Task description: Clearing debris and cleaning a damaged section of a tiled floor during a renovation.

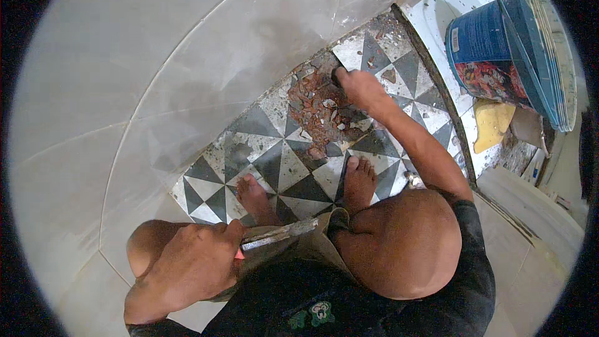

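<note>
My left hand (203,253) rests over my left knee, closed around a flat metal-bladed tool (281,235) with a bit of red at the grip. Pale mortar-like crust coats its blade, which points right across my lap. My right hand (362,90) reaches out to the patterned tile floor (299,196), its fingers closed at a small dark object (337,75) whose kind I cannot make out. Beside that hand lies a broken patch of reddish rubble (321,109), with loose shards and exposed bedding where the tile surface is gone.
A pale tiled wall (206,56) runs along the floor's far left side. On the right, past a dark raised edge (430,65), a blue bucket (486,50) lies tipped near a yellow piece (493,125). My bare feet (360,184) stand on the tiles close to the rubble.
</note>
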Demonstrator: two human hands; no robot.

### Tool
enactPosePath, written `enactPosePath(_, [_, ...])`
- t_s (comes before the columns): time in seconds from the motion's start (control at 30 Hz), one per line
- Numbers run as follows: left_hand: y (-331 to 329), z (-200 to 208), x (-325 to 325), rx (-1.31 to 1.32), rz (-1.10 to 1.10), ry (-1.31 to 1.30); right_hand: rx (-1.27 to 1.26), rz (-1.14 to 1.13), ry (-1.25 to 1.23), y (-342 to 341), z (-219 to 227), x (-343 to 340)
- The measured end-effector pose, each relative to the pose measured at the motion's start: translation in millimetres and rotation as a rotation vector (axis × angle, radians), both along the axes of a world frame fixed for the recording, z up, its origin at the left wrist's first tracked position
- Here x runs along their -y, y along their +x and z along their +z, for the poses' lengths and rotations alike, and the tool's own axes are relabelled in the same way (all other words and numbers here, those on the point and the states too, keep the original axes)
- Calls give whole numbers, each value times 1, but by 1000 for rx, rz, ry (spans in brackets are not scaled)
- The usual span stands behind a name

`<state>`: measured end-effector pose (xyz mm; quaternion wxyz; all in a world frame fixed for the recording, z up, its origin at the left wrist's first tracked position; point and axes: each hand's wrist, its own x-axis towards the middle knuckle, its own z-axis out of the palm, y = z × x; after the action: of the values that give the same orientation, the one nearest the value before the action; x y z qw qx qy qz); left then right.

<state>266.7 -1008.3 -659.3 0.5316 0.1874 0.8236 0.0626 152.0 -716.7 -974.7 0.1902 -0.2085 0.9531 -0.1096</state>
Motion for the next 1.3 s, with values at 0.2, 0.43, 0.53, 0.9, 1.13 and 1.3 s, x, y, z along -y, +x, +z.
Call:
enactPosePath(0.2, [-6,4,0,-6,-51,68,-139,14,161,21,62,-27])
enactPosePath(0.43, [-5,7,1,-29,-14,88,-131,52,161,14,14,-17])
enactPosePath(0.53, [-4,7,1,-13,-51,92,-141,78,143,11,4,-16])
enactPosePath(0.9, [-3,10,-2,-81,-49,81,-168,21,85,13,2,-20])
enactPosePath(1.13, [-1,14,-4,-98,1,28,-245,16,-117,15,12,-10])
enactPosePath(1.3, [-4,4,-9,-89,-8,47,-178,78,1,17,-3,-21])
